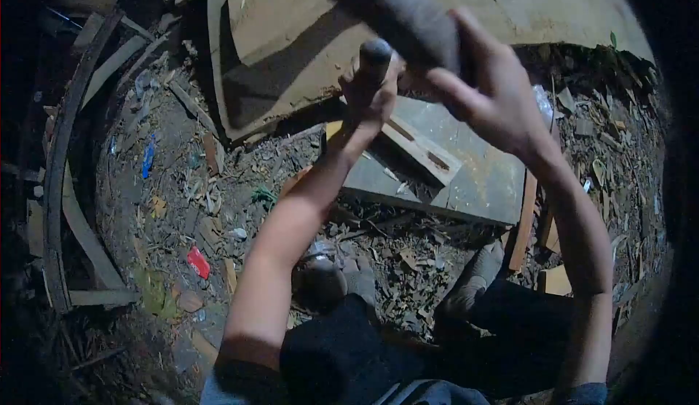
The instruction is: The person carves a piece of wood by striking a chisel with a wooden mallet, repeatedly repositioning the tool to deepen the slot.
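Observation:
My left hand is wrapped round an upright tool handle with a dark rounded top. Just right of it, my right hand grips a dark, thick block-like piece, blurred and raised at a slant near the handle's top. Below both hands a piece of wood with a slot cut near its end lies on a flat grey board. The lower end of the upright tool is hidden behind my left hand.
Large wooden sheets lie beyond the board. Wood chips and scraps cover the ground, with a red wrapper and a blue scrap at the left. A reddish wood strip leans by the board's right edge. My feet are below the board.

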`<action>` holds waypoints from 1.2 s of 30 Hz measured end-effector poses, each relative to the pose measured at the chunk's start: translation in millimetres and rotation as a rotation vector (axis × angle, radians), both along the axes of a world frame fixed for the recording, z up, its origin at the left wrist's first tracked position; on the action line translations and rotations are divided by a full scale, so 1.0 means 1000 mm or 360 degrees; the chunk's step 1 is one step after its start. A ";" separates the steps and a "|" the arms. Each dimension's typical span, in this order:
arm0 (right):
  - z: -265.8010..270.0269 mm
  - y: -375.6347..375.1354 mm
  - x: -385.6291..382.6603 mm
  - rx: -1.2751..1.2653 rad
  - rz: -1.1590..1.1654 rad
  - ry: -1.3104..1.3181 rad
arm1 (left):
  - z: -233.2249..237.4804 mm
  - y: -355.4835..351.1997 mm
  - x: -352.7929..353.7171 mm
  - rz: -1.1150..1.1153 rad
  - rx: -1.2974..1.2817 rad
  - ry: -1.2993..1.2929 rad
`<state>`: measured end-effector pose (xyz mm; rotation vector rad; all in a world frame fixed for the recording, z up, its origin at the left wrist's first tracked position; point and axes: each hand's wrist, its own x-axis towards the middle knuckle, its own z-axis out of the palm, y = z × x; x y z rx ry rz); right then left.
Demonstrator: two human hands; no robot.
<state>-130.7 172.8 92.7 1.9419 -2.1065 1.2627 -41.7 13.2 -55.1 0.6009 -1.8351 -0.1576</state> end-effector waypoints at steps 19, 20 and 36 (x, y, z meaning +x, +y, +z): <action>-0.161 0.046 -0.002 0.1248 -0.0051 -0.0111 | 0.014 -0.081 0.073 -0.0454 0.1803 0.1626; -0.160 0.046 -0.003 0.1280 -0.0028 -0.0083 | 0.018 -0.082 0.074 -0.0439 0.1795 0.1718; -0.172 0.042 -0.010 0.1235 -0.0119 -0.0402 | 0.040 -0.036 0.023 -0.0847 0.1430 0.1050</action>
